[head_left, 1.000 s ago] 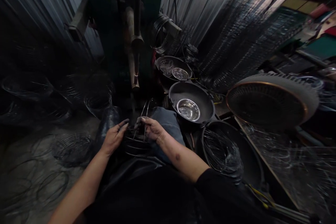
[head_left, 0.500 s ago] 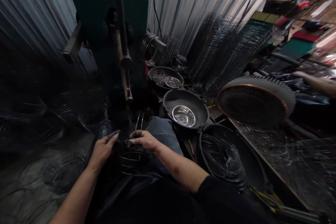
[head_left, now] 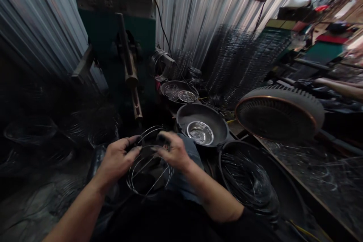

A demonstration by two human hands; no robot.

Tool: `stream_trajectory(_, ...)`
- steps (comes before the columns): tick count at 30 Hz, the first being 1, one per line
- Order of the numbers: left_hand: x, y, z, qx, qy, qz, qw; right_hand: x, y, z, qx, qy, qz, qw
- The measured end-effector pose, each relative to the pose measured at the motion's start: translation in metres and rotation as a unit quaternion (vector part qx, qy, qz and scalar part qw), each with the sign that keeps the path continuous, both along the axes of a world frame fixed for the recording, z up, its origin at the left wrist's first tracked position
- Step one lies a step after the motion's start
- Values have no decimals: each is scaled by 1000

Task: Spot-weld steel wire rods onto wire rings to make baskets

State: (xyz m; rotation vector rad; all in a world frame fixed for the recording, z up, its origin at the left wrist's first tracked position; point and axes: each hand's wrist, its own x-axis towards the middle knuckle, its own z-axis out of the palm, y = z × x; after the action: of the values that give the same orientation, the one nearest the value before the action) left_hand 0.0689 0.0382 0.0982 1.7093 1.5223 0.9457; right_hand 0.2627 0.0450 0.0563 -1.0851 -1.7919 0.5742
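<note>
A round wire frame [head_left: 145,164] of thin metal rings and cross-wires is between my hands, above my lap. My left hand [head_left: 120,155] pinches its left side between thumb and fingers. On the far right side, my right hand [head_left: 176,151] closes its fingers on the frame's wire; its fingertips are slightly blurred. Just beyond the frame stands a green machine [head_left: 99,26], with a metal rod [head_left: 132,80] pointing down toward my hands. The frame's lower edge is hard to make out against my dark clothing.
At the right, a shiny metal bowl [head_left: 200,133] sits in a black pan [head_left: 218,121]. Behind it is another pan [head_left: 167,100] with wire rings. Nearer lies a coil of dark wire [head_left: 246,177] in a large pan. A round fan [head_left: 276,115] and stacked wire pieces [head_left: 238,60] stand farther right.
The wire frame has come up into fuller view, its rings tilted toward me. My right hand has moved right and both hands now grip the frame farther apart. The view has tilted up slightly.
</note>
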Motion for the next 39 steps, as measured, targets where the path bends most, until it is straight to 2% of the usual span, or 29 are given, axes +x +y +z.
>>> stream_trajectory(2, -4, -3, 0, 6, -19, 6, 1000, 13, 12, 13, 73, -51, -61, 994)
stream_trajectory(3, -6, -4, 1, 9, -25, 10, 1000, 16, 18, 18, 95, -74, -60, 991)
stream_trajectory(8, -11, -3, 4, 46, -25, -1, 999, 11, 40, 25, 127, -88, -23, 988)
stream_trajectory(10, -16, -3, 7, 77, -11, -10, 997, 7, 46, 23, 116, -90, 19, 989)
stream_trajectory(13, -23, -4, 10, 107, -1, -14, 994, 2, 50, 19, 76, -37, 86, 993)
stream_trajectory(17, -27, -4, 12, 155, 22, -11, 988, -9, 48, 16, 57, 91, 74, 991)
stream_trajectory(21, -24, -1, 5, 279, 96, -26, 955, -19, 43, 18, 80, 115, 43, 989)
stream_trajectory(25, -25, 10, -10, 407, 176, -22, 896, -23, 45, 22, 93, 89, 13, 992)
stream_trajectory(27, -29, 21, -16, 439, 217, -23, 871, -24, 50, 27, 91, 52, -5, 994)
stream_trajectory(29, -33, 33, -22, 448, 246, -25, 859, -25, 57, 32, 78, 2, -15, 997)
stream_trajectory(32, -37, 54, -27, 423, 271, -16, 864, -27, 75, 36, 50, -72, -19, 996)
stream_trajectory(35, -35, 71, -31, 365, 268, -15, 891, -29, 95, 32, 21, -129, -15, 991)
stream_trajectory(39, -32, 83, -38, 295, 220, -13, 930, -30, 116, 19, -20, -182, 12, 983)
